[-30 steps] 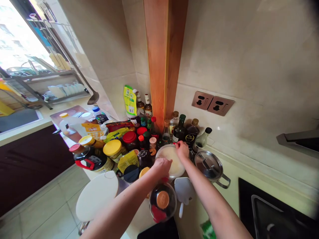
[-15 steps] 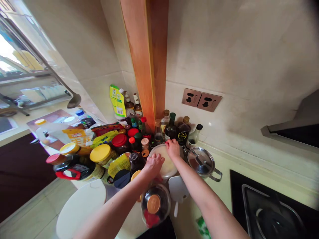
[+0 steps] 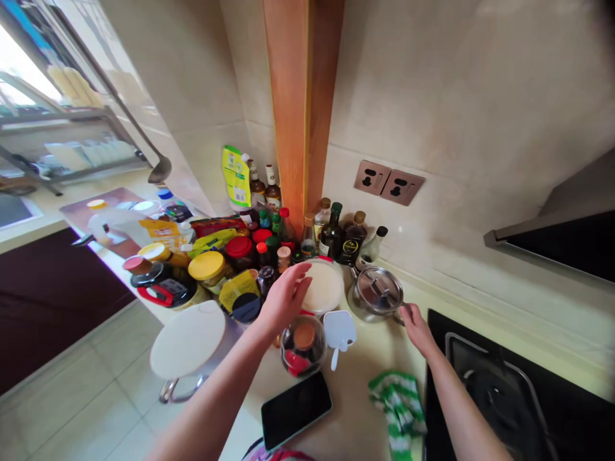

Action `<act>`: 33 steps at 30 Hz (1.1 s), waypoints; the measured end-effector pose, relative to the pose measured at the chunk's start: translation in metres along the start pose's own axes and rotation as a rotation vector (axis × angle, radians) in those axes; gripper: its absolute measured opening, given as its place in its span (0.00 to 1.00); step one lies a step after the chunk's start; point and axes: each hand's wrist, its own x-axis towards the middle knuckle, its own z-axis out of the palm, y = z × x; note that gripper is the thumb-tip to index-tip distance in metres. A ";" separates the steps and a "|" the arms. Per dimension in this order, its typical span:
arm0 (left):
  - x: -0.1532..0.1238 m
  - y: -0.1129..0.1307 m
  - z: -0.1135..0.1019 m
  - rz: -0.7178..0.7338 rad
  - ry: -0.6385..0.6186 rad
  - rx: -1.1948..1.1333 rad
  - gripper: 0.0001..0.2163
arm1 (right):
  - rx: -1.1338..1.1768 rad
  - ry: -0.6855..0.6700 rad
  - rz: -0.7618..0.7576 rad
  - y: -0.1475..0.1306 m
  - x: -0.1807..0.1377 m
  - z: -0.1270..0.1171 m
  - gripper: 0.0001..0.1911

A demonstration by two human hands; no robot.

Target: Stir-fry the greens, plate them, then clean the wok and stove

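Along the counter (image 3: 353, 397), right fingers (image 3: 410, 314) hold the steel pot (image 3: 379, 289), left fingers (image 3: 298, 273) parted near the white lid (image 3: 327, 288).

A lidded steel pot (image 3: 372, 293) (shiny) stands upright beside a round white-topped container (image 3: 327, 287).

Bare left hand (image 3: 283, 298), bare left forearm (image 3: 230, 378), tapering; bare right hand (image 3: 417, 330), bare right forearm (image 3: 464, 400), likewise tapering
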 end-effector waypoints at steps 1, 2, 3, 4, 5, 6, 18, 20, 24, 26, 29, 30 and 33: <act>-0.022 0.001 -0.005 0.001 0.116 -0.142 0.13 | -0.017 -0.024 0.013 0.000 -0.005 0.007 0.18; -0.046 -0.001 -0.009 -0.002 0.194 -0.224 0.12 | -0.046 -0.027 0.024 -0.003 -0.009 0.016 0.17; -0.069 -0.005 -0.009 -0.027 0.224 -0.259 0.11 | -0.076 -0.028 0.027 -0.009 -0.012 0.025 0.16; -0.092 -0.010 -0.008 -0.048 0.238 -0.266 0.11 | -0.096 -0.026 0.017 -0.017 -0.014 0.033 0.15; -0.112 -0.017 -0.006 -0.073 0.230 -0.269 0.10 | -0.106 -0.022 -0.001 -0.025 -0.015 0.040 0.14; -0.129 -0.024 -0.002 -0.107 0.208 -0.277 0.11 | -0.109 -0.013 -0.023 -0.032 -0.016 0.046 0.14; -0.155 -0.044 0.048 -0.201 -0.076 -0.212 0.10 | -0.155 -0.049 -0.067 -0.057 -0.005 0.057 0.12; -0.147 -0.040 0.050 -0.190 -0.069 -0.137 0.06 | -0.165 -0.040 -0.057 -0.057 -0.006 0.054 0.14; -0.150 -0.041 0.044 -0.192 -0.035 -0.091 0.08 | -0.112 0.172 -0.151 -0.069 -0.035 0.043 0.29; -0.170 -0.053 0.040 -0.220 -0.024 -0.119 0.09 | 0.002 0.150 -0.141 -0.080 -0.067 0.040 0.31; -0.220 -0.089 0.026 -0.383 0.091 -0.114 0.07 | 0.245 -0.114 -0.010 -0.098 -0.127 0.048 0.28; -0.237 -0.105 0.018 -0.462 0.154 -0.092 0.07 | 0.321 -0.224 0.035 -0.103 -0.146 0.055 0.27; -0.267 -0.155 -0.023 -0.652 0.372 -0.056 0.12 | 0.468 -0.458 0.099 -0.116 -0.187 0.078 0.27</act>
